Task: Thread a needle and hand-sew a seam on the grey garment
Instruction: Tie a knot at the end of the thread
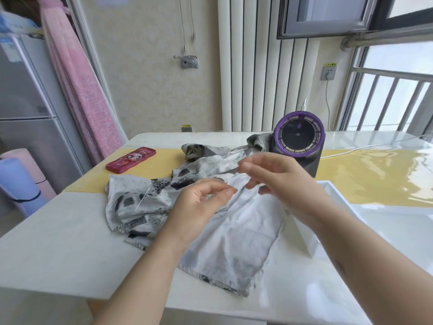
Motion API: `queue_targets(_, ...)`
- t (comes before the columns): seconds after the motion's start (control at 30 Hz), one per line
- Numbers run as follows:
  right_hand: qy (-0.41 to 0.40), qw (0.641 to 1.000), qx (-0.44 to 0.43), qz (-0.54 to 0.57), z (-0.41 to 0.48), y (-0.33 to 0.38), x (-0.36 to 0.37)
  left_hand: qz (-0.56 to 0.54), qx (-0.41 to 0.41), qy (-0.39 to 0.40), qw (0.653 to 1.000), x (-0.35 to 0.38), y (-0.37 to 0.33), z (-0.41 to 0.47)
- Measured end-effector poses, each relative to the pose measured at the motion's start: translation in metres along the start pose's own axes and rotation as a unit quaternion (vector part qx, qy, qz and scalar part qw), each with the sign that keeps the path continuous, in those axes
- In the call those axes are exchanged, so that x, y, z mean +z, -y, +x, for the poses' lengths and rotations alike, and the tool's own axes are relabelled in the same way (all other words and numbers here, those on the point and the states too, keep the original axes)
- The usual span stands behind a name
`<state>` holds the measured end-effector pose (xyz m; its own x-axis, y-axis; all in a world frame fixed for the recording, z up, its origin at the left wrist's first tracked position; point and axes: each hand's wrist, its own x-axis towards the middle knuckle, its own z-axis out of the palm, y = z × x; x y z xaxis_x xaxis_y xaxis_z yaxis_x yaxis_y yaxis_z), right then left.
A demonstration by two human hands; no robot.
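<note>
Seen from the head view, a crumpled grey garment of thin cloth with dark zigzag-edged patches is spread on a white glossy surface, partly over a yellow runner that crosses it. The near part of the cloth is turned with its pale side up.

Both hands are held over the middle of the garment, close together but not touching. A small fold of the cloth is pinched between thumb and forefinger of the left hand, while its other fingers are loosely curled. The right hand is held just above the same fold, with its fingers curled and the tips of thumb and forefinger brought together. Whether something is kept between them cannot be told, as it would be too fine to be seen.

A thin silver needle is lying free on the left part of the garment, well apart from the hands, and a pale thread is attached to it.

Behind the garment, a round black fan with a purple ring is placed, touching the cloth. A flat red case with a cartoon picture is lying at the far left on the runner. A white rectangular tray is seen under the right forearm.
</note>
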<state>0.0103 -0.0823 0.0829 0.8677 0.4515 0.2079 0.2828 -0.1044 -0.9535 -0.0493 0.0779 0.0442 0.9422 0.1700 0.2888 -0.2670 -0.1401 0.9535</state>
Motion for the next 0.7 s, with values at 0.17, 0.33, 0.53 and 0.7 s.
queue_targets(0.17, 0.068, 0.936, 0.166, 0.302, -0.013, -0.024, 0.017, -0.149, -0.087, -0.079, 0.982, 0.017, -0.001, -0.007)
queue_targets(0.33, 0.144, 0.949, 0.121, 0.253, -0.019, -0.027, 0.030, -0.217, -0.164, -0.098, 0.957, 0.025, -0.003, -0.009)
queue_targets(0.53, 0.100, 0.967, 0.096, 0.212, -0.014, -0.029, 0.030, -0.227, -0.184, -0.103, 0.951, 0.027, -0.008, -0.009)
queue_targets(0.7, 0.103, 0.980, 0.093, 0.146, -0.016, -0.030, 0.025, -0.212, -0.178, -0.120, 0.953, 0.026, -0.013, -0.009)
